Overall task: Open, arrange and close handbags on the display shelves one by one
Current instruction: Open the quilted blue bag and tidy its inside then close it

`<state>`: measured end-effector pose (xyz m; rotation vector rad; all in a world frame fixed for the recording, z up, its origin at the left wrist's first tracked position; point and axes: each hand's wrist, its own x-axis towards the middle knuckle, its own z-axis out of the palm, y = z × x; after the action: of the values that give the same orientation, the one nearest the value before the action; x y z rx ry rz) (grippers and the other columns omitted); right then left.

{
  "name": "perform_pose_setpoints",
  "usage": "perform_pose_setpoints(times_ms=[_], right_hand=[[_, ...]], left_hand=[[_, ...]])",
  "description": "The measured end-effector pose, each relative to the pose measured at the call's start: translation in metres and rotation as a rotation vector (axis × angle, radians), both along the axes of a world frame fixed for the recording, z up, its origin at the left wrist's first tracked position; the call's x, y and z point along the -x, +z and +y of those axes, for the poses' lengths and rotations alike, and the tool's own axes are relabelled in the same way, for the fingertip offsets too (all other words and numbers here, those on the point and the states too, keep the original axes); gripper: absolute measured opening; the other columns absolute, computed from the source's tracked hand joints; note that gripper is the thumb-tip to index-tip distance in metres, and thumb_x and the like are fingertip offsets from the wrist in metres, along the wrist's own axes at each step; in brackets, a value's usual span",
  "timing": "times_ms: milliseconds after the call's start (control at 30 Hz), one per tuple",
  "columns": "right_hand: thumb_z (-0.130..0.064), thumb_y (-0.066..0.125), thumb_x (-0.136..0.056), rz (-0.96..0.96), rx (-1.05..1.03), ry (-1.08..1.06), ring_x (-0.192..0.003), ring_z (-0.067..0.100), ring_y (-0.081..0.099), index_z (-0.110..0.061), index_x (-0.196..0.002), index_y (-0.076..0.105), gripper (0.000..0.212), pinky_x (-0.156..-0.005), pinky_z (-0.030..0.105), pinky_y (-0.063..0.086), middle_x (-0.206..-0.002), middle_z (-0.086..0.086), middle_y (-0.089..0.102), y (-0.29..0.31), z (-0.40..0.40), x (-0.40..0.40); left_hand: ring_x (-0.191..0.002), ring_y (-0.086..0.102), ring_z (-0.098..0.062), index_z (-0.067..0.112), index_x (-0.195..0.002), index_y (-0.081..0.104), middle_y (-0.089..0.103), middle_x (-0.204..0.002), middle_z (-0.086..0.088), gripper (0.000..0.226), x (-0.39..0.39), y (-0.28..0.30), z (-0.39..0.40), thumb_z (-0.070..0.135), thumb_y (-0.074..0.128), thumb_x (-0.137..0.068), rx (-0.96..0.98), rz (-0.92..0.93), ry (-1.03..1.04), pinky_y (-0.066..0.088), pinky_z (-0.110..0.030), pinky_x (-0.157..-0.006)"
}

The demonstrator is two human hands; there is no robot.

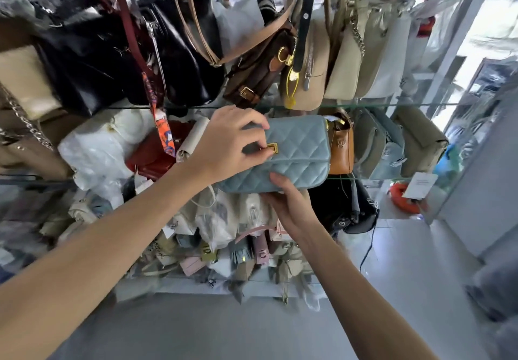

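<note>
Your left hand [227,144] comes in from seven o'clock on a bare, outstretched forearm, palm turned away, fingers curled, thumb and fingertip pinching at three o'clock of the hand. Your right hand [290,205] rises from five o'clock, palm up, thumb pressed upward, fingers tucked out of sight.

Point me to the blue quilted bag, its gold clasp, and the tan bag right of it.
blue quilted bag [300,146], head view, on the quilted front flap
gold clasp [271,149], head view, on the clasp's metal plate
tan bag [340,149], head view, on its leather front
</note>
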<state>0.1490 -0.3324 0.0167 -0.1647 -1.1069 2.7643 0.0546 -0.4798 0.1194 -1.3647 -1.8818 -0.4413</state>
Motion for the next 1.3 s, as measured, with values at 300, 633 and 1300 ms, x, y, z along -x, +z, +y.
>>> perform_pose_setpoints(times_ms=[300, 633, 1300], right_hand=[[0.0, 0.069, -0.089, 0.014, -0.083, -0.049, -0.114, 0.026, 0.071, -0.006, -0.129, 0.064, 0.04, -0.096, 0.048, 0.059, -0.124, 0.013, 0.073, 0.001, 0.0, -0.003], [0.001, 0.075, -0.071, 0.006, -0.06, -0.035, -0.103, 0.026, 0.075, -0.001, -0.119, 0.063, 0.049, -0.083, 0.038, 0.063, -0.11, 0.012, 0.077, -0.009, 0.004, -0.006], [0.018, 0.066, -0.082, 0.061, -0.275, 0.034, -0.105, 0.017, 0.074, -0.006, -0.118, 0.063, 0.043, -0.085, 0.026, 0.059, -0.107, 0.003, 0.079, -0.021, 0.01, -0.014]], left_hand=[[-0.121, 0.058, -0.022, 0.038, -0.138, 0.049, 0.053, -0.142, 0.002, 0.08, 0.003, 0.017, -0.003, 0.073, 0.075, -0.071, 0.313, -0.244, 0.127, 0.047, -0.05, -0.1], [-0.075, 0.073, -0.015, 0.032, -0.109, 0.074, 0.078, -0.089, 0.011, 0.037, -0.001, 0.086, -0.018, 0.061, 0.059, -0.092, -0.016, -0.109, 0.231, 0.059, -0.038, -0.068], [-0.135, 0.055, -0.014, 0.043, -0.135, 0.064, 0.065, -0.138, 0.019, 0.087, -0.014, 0.033, -0.017, 0.097, 0.056, -0.066, -0.493, -1.54, -0.054, 0.036, -0.05, -0.118]])
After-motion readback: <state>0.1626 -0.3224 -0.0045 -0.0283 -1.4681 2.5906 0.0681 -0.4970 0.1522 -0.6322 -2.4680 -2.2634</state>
